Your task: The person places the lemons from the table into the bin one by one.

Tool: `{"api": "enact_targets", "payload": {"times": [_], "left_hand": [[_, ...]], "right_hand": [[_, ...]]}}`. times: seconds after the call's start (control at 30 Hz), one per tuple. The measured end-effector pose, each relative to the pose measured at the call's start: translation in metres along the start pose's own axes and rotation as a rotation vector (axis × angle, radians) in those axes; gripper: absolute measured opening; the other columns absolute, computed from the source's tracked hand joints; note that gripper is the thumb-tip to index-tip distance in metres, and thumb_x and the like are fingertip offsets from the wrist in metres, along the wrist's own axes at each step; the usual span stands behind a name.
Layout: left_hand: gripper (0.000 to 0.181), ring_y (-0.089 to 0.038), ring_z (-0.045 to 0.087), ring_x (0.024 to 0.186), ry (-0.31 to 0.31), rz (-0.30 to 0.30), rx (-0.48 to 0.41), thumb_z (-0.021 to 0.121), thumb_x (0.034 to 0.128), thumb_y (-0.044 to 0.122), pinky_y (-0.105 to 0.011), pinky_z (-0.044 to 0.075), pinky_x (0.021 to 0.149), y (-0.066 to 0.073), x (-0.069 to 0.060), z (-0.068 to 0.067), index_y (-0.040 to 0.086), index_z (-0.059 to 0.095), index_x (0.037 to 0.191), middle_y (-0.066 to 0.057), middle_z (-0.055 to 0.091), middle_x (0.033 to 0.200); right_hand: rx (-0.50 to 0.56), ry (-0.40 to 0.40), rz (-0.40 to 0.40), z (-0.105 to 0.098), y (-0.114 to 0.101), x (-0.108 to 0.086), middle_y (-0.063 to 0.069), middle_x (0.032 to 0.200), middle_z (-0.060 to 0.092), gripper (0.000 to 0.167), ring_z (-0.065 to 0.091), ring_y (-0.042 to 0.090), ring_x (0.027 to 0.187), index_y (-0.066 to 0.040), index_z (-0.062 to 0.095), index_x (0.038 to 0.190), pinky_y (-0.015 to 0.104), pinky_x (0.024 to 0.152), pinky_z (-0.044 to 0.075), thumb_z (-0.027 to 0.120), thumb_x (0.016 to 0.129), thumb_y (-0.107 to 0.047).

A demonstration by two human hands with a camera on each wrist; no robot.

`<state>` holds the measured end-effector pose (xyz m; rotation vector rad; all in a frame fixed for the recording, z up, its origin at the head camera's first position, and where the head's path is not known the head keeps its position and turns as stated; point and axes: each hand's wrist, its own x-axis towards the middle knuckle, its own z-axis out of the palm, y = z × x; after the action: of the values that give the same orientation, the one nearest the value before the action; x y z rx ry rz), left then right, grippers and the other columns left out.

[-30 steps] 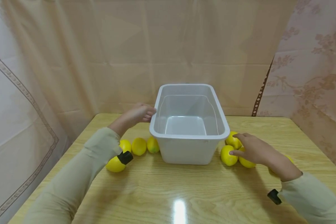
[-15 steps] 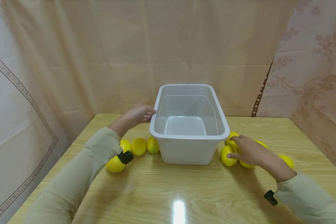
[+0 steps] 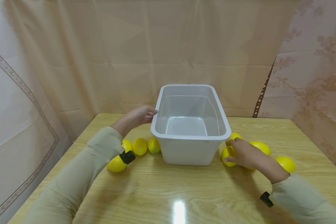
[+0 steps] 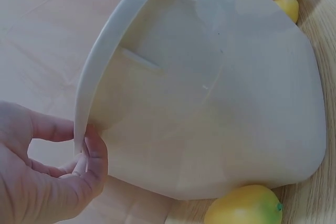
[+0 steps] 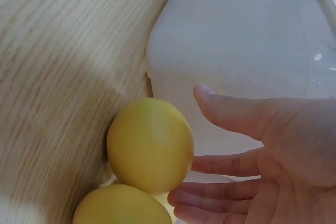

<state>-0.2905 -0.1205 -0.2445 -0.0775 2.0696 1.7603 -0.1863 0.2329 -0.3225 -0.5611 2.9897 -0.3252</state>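
Note:
A grey-white plastic bin (image 3: pixel 188 151) stands in the middle of the table, its inside showing no contents. At its left rim, my left hand (image 3: pixel 141 115) pinches the edge between thumb and curled fingers, plain in the left wrist view. My right hand (image 3: pixel 246 153) reaches over the lemons right of the bin. Its thumb and fingers are spread beside the nearest lemon (image 5: pixel 149 145); the thumb stays apart from it, while the fingertips lie at its side, perhaps touching. Another lemon (image 5: pixel 123 208) sits beside that one. Part of this group is hidden under the hand.
Left of the bin lie several more lemons, one (image 3: pixel 153 145) close to its wall and another (image 3: pixel 116 164) near the left sleeve. Farther right are two lemons, one (image 3: pixel 259 147) behind the right wrist, one (image 3: pixel 285 163) beside the forearm. A beige curtain (image 3: pixel 170 46) hangs behind the table.
My right hand has moved left and slightly down, closer around the nearest lemon, uncovering the lemons farther right. My left hand keeps its place on the bin's rim.

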Motion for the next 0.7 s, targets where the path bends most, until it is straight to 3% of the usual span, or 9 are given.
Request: {"api": "enact_targets", "payload": {"times": [0.23,0.3,0.43,0.5,0.7], "left_hand": [[0.024,-0.009,0.057,0.071,0.028,-0.04,-0.061,0.048,0.0962,0.006,-0.019,0.053,0.073,0.002,0.003,0.003,-0.002,0.048,0.119,-0.006,0.05,0.097],[0.028,-0.009,0.056,0.073,0.027,-0.046,-0.062,0.048,0.0964,0.006,-0.018,0.053,0.072,0.003,0.003,0.003,-0.003,0.046,0.123,-0.007,0.049,0.098],[0.04,-0.01,0.055,0.079,0.031,-0.056,-0.067,0.048,0.0965,0.006,-0.024,0.051,0.091,0.003,0.004,0.003,-0.005,0.04,0.135,-0.007,0.048,0.101],[0.043,-0.01,0.056,0.079,0.033,-0.058,-0.071,0.048,0.0963,0.005,-0.025,0.05,0.094,0.003,0.004,0.003,-0.005,0.039,0.137,-0.007,0.048,0.102],[0.042,-0.009,0.057,0.074,0.029,-0.057,-0.072,0.048,0.096,0.005,-0.017,0.052,0.07,0.002,0.005,0.002,-0.006,0.039,0.135,-0.008,0.049,0.1]], "right_hand": [[-0.026,0.032,-0.016,0.005,-0.001,0.003,0.023,0.103,0.062,0.063,0.06,0.029,0.087,0.01,0.056,0.117,0.047,0.078,0.055,0.079,0.077,-0.032],[-0.027,0.046,-0.022,0.007,-0.001,0.003,0.023,0.101,0.062,0.06,0.059,0.028,0.084,0.01,0.057,0.115,0.046,0.076,0.054,0.08,0.076,-0.031],[-0.02,0.081,-0.044,0.01,0.0,0.005,0.02,0.097,0.061,0.054,0.055,0.025,0.081,0.007,0.059,0.109,0.044,0.072,0.053,0.082,0.074,-0.027],[-0.013,0.105,-0.063,0.012,0.0,0.005,0.019,0.095,0.06,0.051,0.055,0.026,0.08,0.006,0.06,0.106,0.044,0.072,0.052,0.083,0.072,-0.024],[0.003,0.178,-0.132,0.018,-0.001,0.007,0.015,0.093,0.061,0.046,0.055,0.026,0.083,0.003,0.061,0.1,0.046,0.076,0.052,0.086,0.068,-0.017]]}}
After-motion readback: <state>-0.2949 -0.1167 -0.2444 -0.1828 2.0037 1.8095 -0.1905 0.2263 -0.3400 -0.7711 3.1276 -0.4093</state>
